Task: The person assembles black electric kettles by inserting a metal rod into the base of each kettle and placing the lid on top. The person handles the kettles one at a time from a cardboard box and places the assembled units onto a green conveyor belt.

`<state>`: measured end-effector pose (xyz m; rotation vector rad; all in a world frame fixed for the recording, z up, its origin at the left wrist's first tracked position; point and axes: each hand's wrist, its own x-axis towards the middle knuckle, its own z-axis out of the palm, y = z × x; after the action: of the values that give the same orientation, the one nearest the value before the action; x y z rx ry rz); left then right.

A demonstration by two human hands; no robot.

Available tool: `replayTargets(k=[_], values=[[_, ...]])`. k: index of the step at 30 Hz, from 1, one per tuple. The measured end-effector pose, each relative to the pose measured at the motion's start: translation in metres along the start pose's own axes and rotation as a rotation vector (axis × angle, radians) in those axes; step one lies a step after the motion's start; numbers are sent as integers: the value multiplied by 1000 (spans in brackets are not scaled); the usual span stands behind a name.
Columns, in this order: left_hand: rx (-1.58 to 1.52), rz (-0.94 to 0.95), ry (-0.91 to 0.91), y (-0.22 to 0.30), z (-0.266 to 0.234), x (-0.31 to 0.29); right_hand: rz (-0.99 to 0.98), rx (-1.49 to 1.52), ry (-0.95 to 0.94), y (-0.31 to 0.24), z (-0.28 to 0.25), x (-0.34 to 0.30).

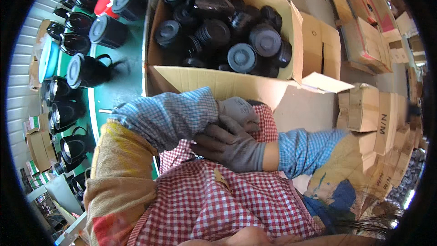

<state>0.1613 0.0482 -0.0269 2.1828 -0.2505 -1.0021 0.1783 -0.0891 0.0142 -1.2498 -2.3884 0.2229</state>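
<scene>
Green table [134,54]; gloved hands [232,147] against each other, right fingers [213,133] loosely bent.

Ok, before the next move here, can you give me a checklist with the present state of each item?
1. Gloves on: ok. The left hand and right hand both wear grey gloves.
2. Hands apart: not ok. The right hand lies at the cuff of the left sleeve.
3. Left palm free: cannot tell; it is hidden.
4. Carton open: ok. Its top is uncovered.
5. Black mugs in it neatly aligned: not ok. They lie jumbled at different angles.
</scene>
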Motion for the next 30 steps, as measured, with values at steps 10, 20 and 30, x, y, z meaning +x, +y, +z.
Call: replayTargets(k=[10, 20, 30], values=[[-259, 385, 555, -56, 66, -38, -238, 418, -182, 75, 14, -17], [-63, 253, 215, -24, 20, -5, -21, 18, -36, -6, 25, -9], [-872, -177, 657, -36, 33, -93, 636, 478, 739, 25, 13, -44]])
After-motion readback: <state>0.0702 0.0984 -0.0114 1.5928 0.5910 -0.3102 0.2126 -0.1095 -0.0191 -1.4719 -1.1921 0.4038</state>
